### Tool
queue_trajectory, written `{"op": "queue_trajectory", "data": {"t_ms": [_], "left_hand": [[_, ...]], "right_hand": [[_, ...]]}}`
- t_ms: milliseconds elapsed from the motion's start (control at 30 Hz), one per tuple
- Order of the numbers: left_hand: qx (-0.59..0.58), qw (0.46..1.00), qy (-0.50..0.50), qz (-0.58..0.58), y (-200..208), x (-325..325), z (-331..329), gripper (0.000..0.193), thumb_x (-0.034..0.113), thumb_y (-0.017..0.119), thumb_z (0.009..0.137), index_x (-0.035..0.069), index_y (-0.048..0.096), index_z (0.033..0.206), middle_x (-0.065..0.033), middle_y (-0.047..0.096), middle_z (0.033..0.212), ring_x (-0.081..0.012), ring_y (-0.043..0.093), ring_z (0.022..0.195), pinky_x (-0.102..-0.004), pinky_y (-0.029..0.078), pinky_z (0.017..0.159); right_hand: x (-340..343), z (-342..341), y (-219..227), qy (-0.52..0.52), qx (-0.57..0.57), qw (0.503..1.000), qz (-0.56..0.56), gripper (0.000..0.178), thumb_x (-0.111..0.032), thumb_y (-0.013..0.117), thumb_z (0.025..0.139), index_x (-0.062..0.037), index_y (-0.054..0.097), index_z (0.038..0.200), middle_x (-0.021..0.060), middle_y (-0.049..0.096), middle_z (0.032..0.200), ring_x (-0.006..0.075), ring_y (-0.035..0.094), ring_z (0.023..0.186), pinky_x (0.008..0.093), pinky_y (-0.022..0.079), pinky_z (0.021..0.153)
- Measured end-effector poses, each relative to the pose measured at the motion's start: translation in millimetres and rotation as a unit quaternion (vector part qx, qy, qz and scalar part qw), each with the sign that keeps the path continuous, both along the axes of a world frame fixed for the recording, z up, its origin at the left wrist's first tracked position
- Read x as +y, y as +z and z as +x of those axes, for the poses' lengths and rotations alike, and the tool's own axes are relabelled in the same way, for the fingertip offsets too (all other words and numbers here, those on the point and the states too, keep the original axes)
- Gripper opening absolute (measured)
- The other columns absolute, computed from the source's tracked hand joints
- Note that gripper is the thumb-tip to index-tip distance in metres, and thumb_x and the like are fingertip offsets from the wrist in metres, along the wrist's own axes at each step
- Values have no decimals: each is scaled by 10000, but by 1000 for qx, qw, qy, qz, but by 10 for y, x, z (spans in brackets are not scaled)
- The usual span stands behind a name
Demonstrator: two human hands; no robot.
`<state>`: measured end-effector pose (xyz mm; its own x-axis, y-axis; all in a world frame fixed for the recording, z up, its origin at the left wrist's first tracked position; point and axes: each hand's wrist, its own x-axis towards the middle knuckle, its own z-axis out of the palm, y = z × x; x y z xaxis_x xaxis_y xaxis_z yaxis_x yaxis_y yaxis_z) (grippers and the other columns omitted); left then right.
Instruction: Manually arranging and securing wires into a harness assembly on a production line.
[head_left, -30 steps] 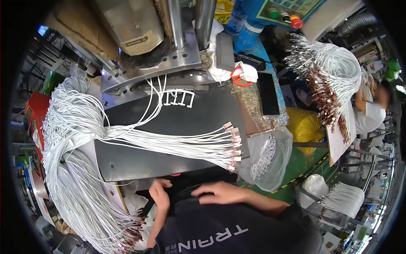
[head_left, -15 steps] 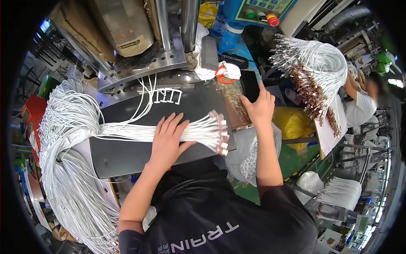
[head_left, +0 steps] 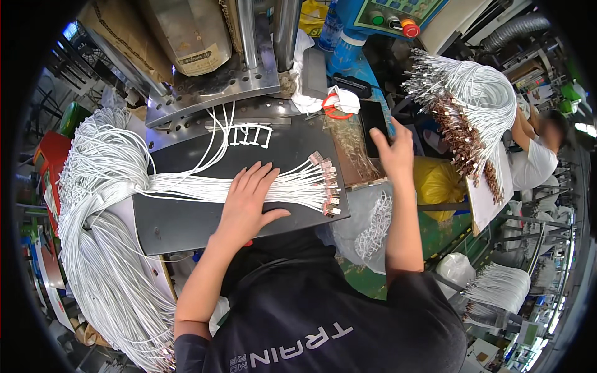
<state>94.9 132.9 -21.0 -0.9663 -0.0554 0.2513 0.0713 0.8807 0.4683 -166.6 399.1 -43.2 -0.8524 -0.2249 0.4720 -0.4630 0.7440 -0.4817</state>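
My left hand (head_left: 247, 198) lies across a bundle of white cables (head_left: 186, 186) on the dark worktop (head_left: 180, 230), fingers stretched out and resting on top. To its right, the cable ends fan out with small metal USB-type plugs (head_left: 329, 186). My right hand (head_left: 396, 152) is open beside a flat black phone-like slab (head_left: 374, 121), its thumb over the slab's lower right edge; whether it touches is unclear. Above the bundle sits a white ladder-shaped plastic piece (head_left: 250, 135), near several cables that run up under the press (head_left: 211, 93).
Large cable coils (head_left: 102, 161) hang at left. Orange-handled scissors (head_left: 336, 107) and white cloth lie near the slab. A control panel (head_left: 398, 15) with buttons stands above. A clear bag of white scraps (head_left: 373, 230) and a yellow bag (head_left: 438, 186) are at right; another person (head_left: 536, 155) works beyond a hanging cable bundle (head_left: 479, 105).
My right hand has shifted right, and its fingers have drawn in. The plug ends, blurred before, now lie still and more spread. My left hand stays on the cables.
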Motion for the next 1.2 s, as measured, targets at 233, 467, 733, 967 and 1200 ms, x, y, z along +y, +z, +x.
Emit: {"op": "queue_trajectory", "data": {"t_ms": [233,467,733,967,1200], "left_hand": [[-201,970,89,-99,444,-920,499,615,201,740,874,75,521,1435,-123,548,1463,-327,474,1392,-544,316,1193],[-145,971,121,-150,412,-1524,628,221,43,659,872,41,675,1092,-139,658,1026,-366,629,1004,-446,504,871],[-85,978,131,-138,351,-1526,604,112,37,629,892,25,661,999,-146,629,956,-375,621,928,-464,489,805],[-81,980,138,-115,340,-1547,641,104,81,629,916,21,649,998,-179,672,1002,-401,643,952,-456,510,813],[-57,975,204,-60,394,-1504,692,106,97,662,899,27,662,979,-170,685,970,-393,651,950,-450,518,821]], "right_hand": [[557,-382,82,67,-282,957,-18,491,-407,773,901,-16,637,1164,22,584,746,112,522,685,279,430,651],[491,-413,289,132,-299,944,36,435,-388,787,894,-29,601,1054,-6,530,701,78,469,660,274,350,579],[516,-434,305,144,-342,927,59,476,-368,823,864,-43,573,1105,3,535,712,85,474,670,279,363,582],[448,-373,326,147,-328,931,71,539,-390,859,824,-57,561,1124,-13,541,707,92,512,684,281,390,585],[358,-314,496,89,-271,935,211,354,-304,773,920,-26,605,1059,64,662,799,90,575,734,298,468,642]]}}
